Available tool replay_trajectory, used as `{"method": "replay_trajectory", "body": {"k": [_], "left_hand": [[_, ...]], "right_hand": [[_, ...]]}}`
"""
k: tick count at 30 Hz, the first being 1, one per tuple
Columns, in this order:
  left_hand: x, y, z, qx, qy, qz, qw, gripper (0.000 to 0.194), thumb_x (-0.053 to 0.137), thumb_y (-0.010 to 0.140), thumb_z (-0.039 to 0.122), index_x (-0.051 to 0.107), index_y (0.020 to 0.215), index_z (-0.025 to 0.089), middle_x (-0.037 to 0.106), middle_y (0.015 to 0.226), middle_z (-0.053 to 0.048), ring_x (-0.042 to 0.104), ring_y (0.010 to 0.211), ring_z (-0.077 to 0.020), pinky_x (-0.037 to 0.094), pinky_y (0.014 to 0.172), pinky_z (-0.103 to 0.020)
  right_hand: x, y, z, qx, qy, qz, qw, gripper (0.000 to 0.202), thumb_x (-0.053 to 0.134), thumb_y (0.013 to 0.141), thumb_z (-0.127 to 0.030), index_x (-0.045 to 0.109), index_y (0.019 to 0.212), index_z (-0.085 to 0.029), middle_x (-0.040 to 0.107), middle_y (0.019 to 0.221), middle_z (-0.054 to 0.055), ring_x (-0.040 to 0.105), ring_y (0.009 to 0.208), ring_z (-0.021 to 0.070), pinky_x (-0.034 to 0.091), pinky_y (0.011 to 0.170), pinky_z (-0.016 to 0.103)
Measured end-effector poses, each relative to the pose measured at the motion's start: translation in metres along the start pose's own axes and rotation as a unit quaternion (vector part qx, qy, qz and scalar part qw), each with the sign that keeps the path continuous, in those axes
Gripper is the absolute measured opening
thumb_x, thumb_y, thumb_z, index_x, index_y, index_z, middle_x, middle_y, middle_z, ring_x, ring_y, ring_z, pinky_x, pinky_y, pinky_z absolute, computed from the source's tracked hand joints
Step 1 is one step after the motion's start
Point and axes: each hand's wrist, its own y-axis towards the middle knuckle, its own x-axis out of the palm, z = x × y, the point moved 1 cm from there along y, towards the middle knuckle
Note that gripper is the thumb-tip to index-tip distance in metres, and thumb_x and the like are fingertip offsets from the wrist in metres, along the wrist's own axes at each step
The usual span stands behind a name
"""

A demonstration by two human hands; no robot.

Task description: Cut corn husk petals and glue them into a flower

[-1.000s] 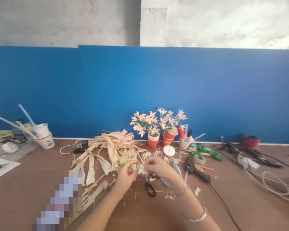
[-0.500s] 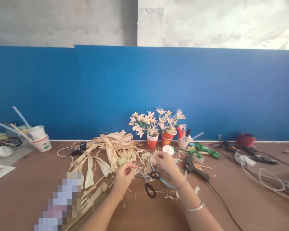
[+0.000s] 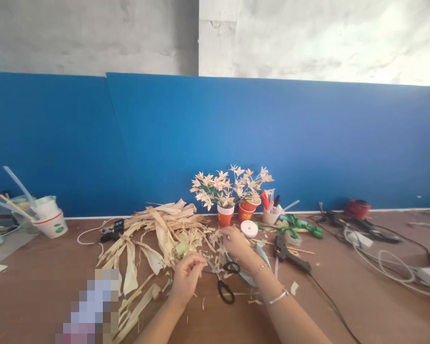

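Note:
My left hand (image 3: 188, 278) is closed in a pinch just left of the scissors (image 3: 220, 277); what its fingertips hold is too small to make out. Over the pale scraps (image 3: 197, 239), my right hand (image 3: 235, 244) has its fingers drawn together, and anything between them cannot be made out. The scissors lie on the brown table between the hands, black handles toward me. Dried husks (image 3: 165, 229) are heaped beyond my left hand. A white tape roll (image 3: 249, 229) lies just past my right hand, and a blue strip (image 3: 263, 253) runs partly under the right forearm.
Pale flowers (image 3: 220, 184) stand in a red paper cup (image 3: 225, 216), beside more red cups (image 3: 249, 206). A glue gun (image 3: 290, 255) with its cord lies at right, near green stems (image 3: 301, 224). White cables (image 3: 390, 267) lie far right; a white cup (image 3: 53, 224) stands left.
My right hand has moved a little left and away from my left hand's side of the scissors is unchanged. The whole view has shifted slightly.

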Motion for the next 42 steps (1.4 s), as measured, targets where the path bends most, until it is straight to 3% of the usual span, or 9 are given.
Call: {"method": "replay_trajectory", "body": {"k": [5,9,14,18,22,29,33,36,42], "left_hand": [[-0.001,-0.002,-0.001,-0.013,0.0,0.0,1.0,0.014,0.051,0.075,0.022,0.063,0.071,0.017,0.051,0.058,0.003,0.04,0.042,-0.0063,0.03,0.041,-0.018],[0.0,-0.004,-0.003,-0.042,0.004,-0.004,0.999,0.021,0.049,0.08,0.031,0.062,0.073,0.017,0.047,0.049,0.005,0.04,0.041,-0.0077,0.031,0.041,-0.018],[0.002,-0.002,0.002,-0.074,0.015,0.034,0.997,0.031,0.056,0.076,0.044,0.065,0.081,0.014,0.06,0.063,-0.001,0.046,0.045,-0.0092,0.037,0.045,-0.021],[0.001,-0.001,0.001,-0.083,0.04,0.033,0.995,0.034,0.058,0.074,0.045,0.066,0.083,0.013,0.063,0.066,-0.003,0.047,0.047,-0.0104,0.041,0.05,-0.024],[0.0,-0.001,0.0,-0.071,0.058,0.036,0.995,0.026,0.06,0.073,0.041,0.064,0.073,0.015,0.053,0.054,0.002,0.045,0.047,-0.0101,0.038,0.048,-0.021],[0.0,-0.003,0.008,-0.04,0.056,0.074,0.995,0.024,0.064,0.071,0.04,0.055,0.065,0.018,0.051,0.057,0.004,0.045,0.048,-0.0099,0.037,0.046,-0.02],[-0.001,-0.006,0.009,-0.06,0.066,0.062,0.994,0.03,0.055,0.078,0.046,0.057,0.07,0.017,0.042,0.046,0.006,0.04,0.043,-0.0093,0.034,0.045,-0.02],[-0.001,-0.006,0.007,-0.067,0.069,0.06,0.994,0.037,0.049,0.082,0.051,0.06,0.075,0.016,0.042,0.044,0.006,0.039,0.041,-0.0092,0.032,0.044,-0.02],[-0.005,-0.001,0.0,-0.071,0.06,0.095,0.991,0.032,0.064,0.071,0.047,0.062,0.072,0.016,0.045,0.047,0.005,0.042,0.044,-0.0097,0.035,0.044,-0.02]], "right_hand": [[-0.01,0.006,0.006,0.027,0.053,0.033,0.998,0.046,0.041,0.065,-0.005,0.068,0.101,-0.013,0.068,0.106,0.01,0.061,0.099,0.0185,0.044,0.091,0.029],[-0.014,0.006,0.01,0.044,0.075,0.043,0.995,0.044,0.04,0.067,-0.008,0.068,0.101,-0.011,0.069,0.104,0.011,0.062,0.097,0.0195,0.045,0.09,0.031],[-0.01,0.003,0.007,0.031,0.069,0.034,0.997,0.044,0.041,0.066,-0.003,0.068,0.1,-0.011,0.068,0.106,0.011,0.061,0.099,0.0198,0.043,0.092,0.031],[-0.009,0.0,0.007,0.004,0.05,0.022,0.999,0.045,0.043,0.062,0.0,0.069,0.096,-0.012,0.066,0.108,0.011,0.058,0.102,0.0203,0.04,0.094,0.03],[-0.018,-0.005,0.004,0.019,-0.033,0.039,0.999,0.035,0.048,0.066,-0.005,0.069,0.094,-0.013,0.063,0.106,0.012,0.055,0.102,0.0225,0.038,0.093,0.032],[-0.014,-0.015,-0.013,0.015,-0.145,-0.051,0.988,0.011,0.061,0.066,-0.02,0.07,0.072,-0.017,0.064,0.086,0.008,0.055,0.086,0.0213,0.039,0.075,0.027],[-0.002,-0.014,-0.012,0.016,-0.175,-0.047,0.983,0.017,0.054,0.071,-0.011,0.069,0.067,-0.017,0.065,0.081,0.009,0.055,0.085,0.0211,0.037,0.075,0.027],[-0.005,-0.014,-0.013,0.011,-0.167,-0.031,0.985,0.017,0.053,0.075,-0.013,0.069,0.073,-0.017,0.066,0.084,0.008,0.056,0.086,0.0198,0.037,0.076,0.025],[-0.017,-0.015,-0.02,0.024,-0.161,-0.012,0.987,0.019,0.05,0.077,-0.014,0.068,0.073,-0.016,0.067,0.083,0.008,0.058,0.085,0.0195,0.038,0.075,0.024]]}}
